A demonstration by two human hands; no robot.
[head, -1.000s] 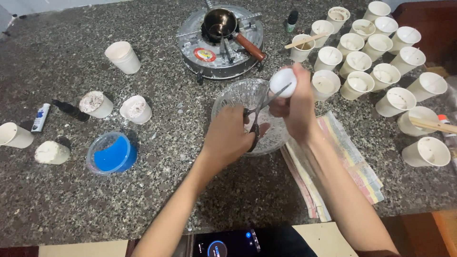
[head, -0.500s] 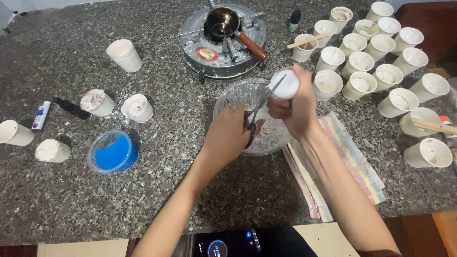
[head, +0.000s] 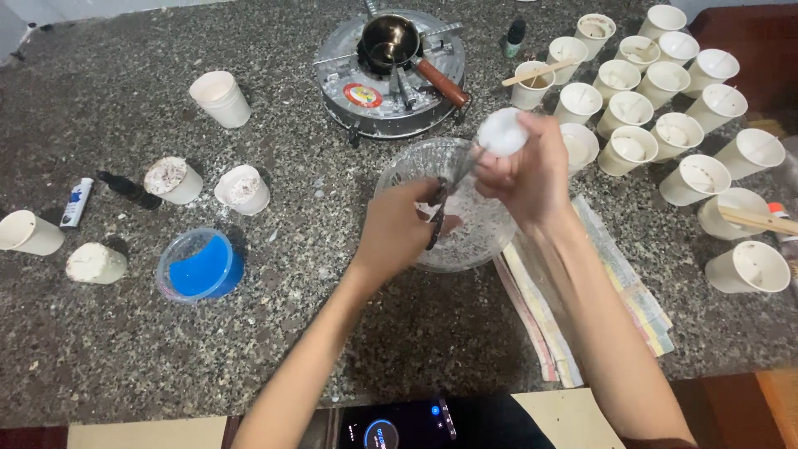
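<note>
On the speckled grey granite counter (head: 108,357), a round blue-filled plastic tub (head: 199,266) sits toward the left edge, with a ribbed clear glass bowl (head: 486,237) near the middle and smooth white paper cups (head: 632,150) clustered at the right rear corner. The left hand (head: 397,231), knuckles up over the bowl, is clenched around the dark handles of slim metal scissors (head: 440,208), blades angled up and right. The right hand (head: 528,179), raised over the bowl's far rim, grasps a small white waxy cylinder (head: 501,131), which the blade tips meet.
</note>
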